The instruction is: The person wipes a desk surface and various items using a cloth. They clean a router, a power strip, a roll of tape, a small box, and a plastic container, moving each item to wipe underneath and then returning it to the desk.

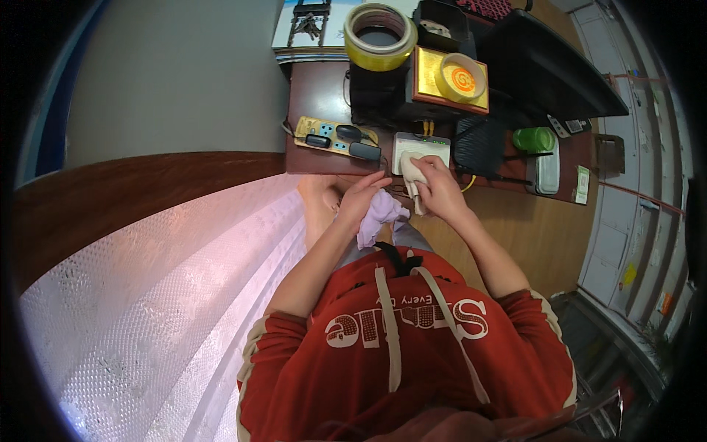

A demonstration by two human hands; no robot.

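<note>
My right hand (443, 190) grips a bunched cream cloth (411, 167) against the near part of a white network device (421, 149) with small green lights, at the front of the dark wood desk (326, 83). My left hand (362, 199) is just off the desk's front edge, fingers extended, with a crumpled lilac cloth (381, 212) hanging under its palm. Part of that hold is hidden. To the left of the device lies a power strip (315, 125) with black adapters plugged in.
A black router (479, 146) with antennas, a green jar (533, 140) and a lidded container (548, 168) stand to the right. Tape rolls (381, 41), a wooden-edged gold plaque (428, 69), and a monitor (541, 61) are behind. A bubble-textured curtain (182, 293) is at left.
</note>
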